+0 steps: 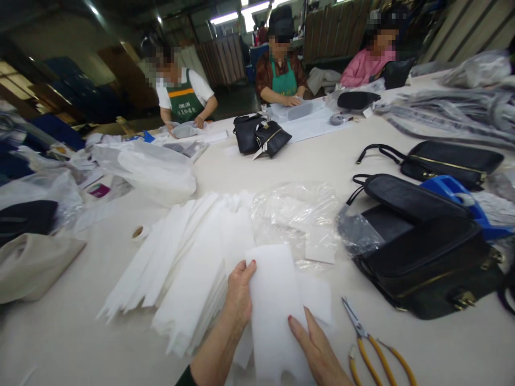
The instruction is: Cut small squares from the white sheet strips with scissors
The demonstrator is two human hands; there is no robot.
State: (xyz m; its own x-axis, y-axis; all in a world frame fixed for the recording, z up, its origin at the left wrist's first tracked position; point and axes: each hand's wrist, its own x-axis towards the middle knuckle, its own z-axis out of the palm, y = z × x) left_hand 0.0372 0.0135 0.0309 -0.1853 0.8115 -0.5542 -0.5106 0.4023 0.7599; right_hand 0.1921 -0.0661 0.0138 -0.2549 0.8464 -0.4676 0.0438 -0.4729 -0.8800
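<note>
Facing you at left, a dark green apron (185, 99) with an orange band (180, 93) carries white lettering (184, 105) that reads "OMLUN"; the smaller characters (185, 112) beneath are too blurred to read. Before you at centre, yellow marks (285, 87) on a teal apron (283, 79) are likewise illegible.

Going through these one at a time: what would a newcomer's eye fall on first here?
Probably the white sheet at bottom centre, held between the left hand and the right hand. Next, the fanned pile of white strips to its left. Then the black bags on the right, with a yellow-handled tool lying below them.
</note>
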